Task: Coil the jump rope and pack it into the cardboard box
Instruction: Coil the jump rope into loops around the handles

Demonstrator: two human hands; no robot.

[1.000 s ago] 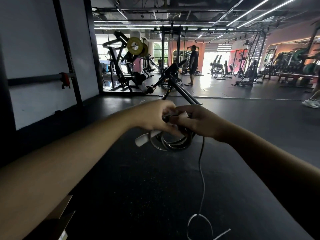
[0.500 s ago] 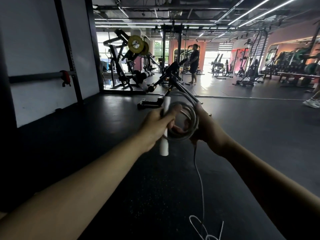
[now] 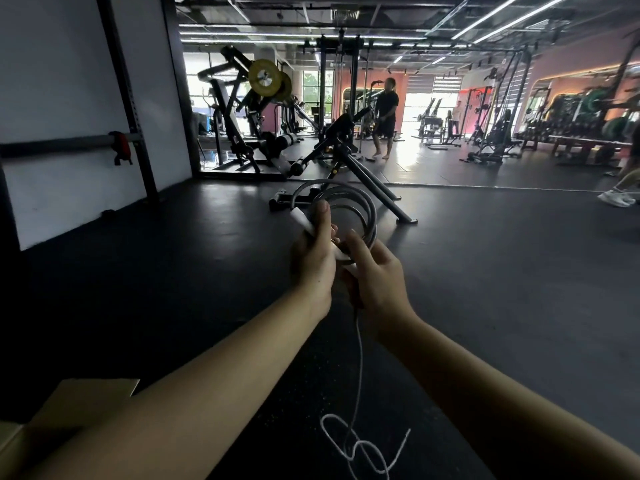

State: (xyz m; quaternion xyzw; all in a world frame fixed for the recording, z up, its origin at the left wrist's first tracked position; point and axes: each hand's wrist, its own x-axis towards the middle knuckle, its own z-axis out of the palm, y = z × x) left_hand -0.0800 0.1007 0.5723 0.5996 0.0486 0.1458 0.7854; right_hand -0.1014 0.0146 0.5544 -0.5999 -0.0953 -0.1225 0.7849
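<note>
I hold a grey jump rope [image 3: 370, 216] out in front of me, wound into several loops that stand upright above my hands. My left hand [image 3: 313, 258] is closed around a white handle [image 3: 300, 217], thumb up along it. My right hand [image 3: 375, 275] grips the bottom of the coil beside the handle's lower end. A loose tail of the rope [image 3: 360, 362] hangs from my right hand and lies in curls on the floor [image 3: 363, 448]. A flap of the cardboard box [image 3: 86, 396] shows at the bottom left, partly hidden by my left forearm.
Dark rubber gym floor [image 3: 485, 271] spreads all around. A black bench frame [image 3: 367, 181] stands just beyond the coil, weight machines [image 3: 252, 116] behind it. A person [image 3: 385, 116] stands in the far aisle. A white wall with a rack bar [image 3: 86, 142] runs along the left.
My hands have dropped lower and the handle has tilted from vertical to slanted. The coil now stands above my hands. The box flap has come back into view at bottom left.
</note>
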